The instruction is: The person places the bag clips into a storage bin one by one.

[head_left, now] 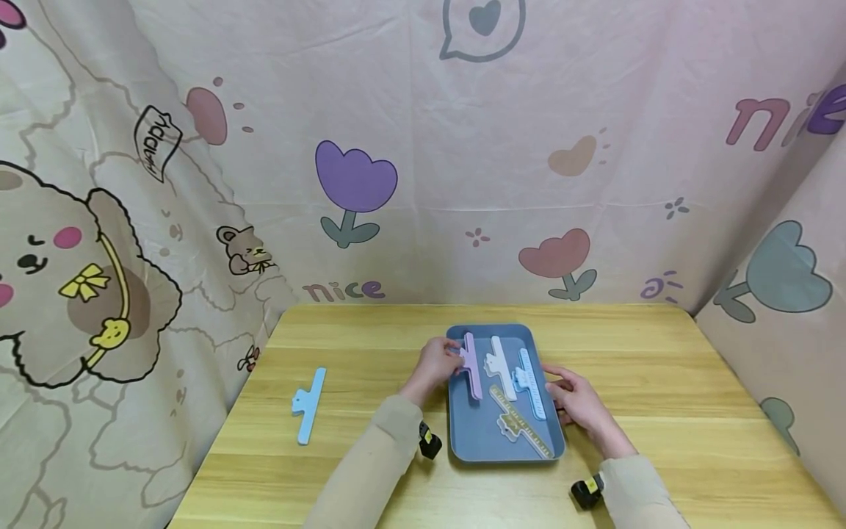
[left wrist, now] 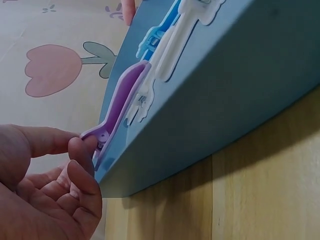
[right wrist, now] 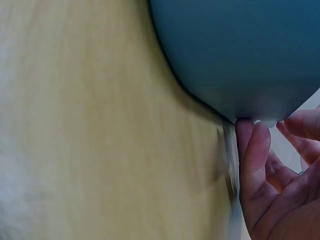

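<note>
On the wooden table stands a blue-grey tray (head_left: 476, 437) holding several clips. With thumb and fingertips, my left hand (head_left: 438, 366) pinches the lever of a purple clip (head_left: 472, 371) at the tray's left side; the left wrist view shows that purple clip (left wrist: 122, 95) tilted over the tray wall. My right hand (head_left: 581, 404) touches the tray's right side from outside, and in the right wrist view its fingertips meet the outer wall (right wrist: 240, 60). Inside lie a white clip (head_left: 504, 371), a light-blue ruler clip (head_left: 532, 386) and a clear yellowish ruler clip (head_left: 525, 426).
A light-blue clip (head_left: 309, 405) lies alone on the table (head_left: 370, 345), well left of the tray. A printed cloth (head_left: 429, 242) hangs behind the table and along both sides.
</note>
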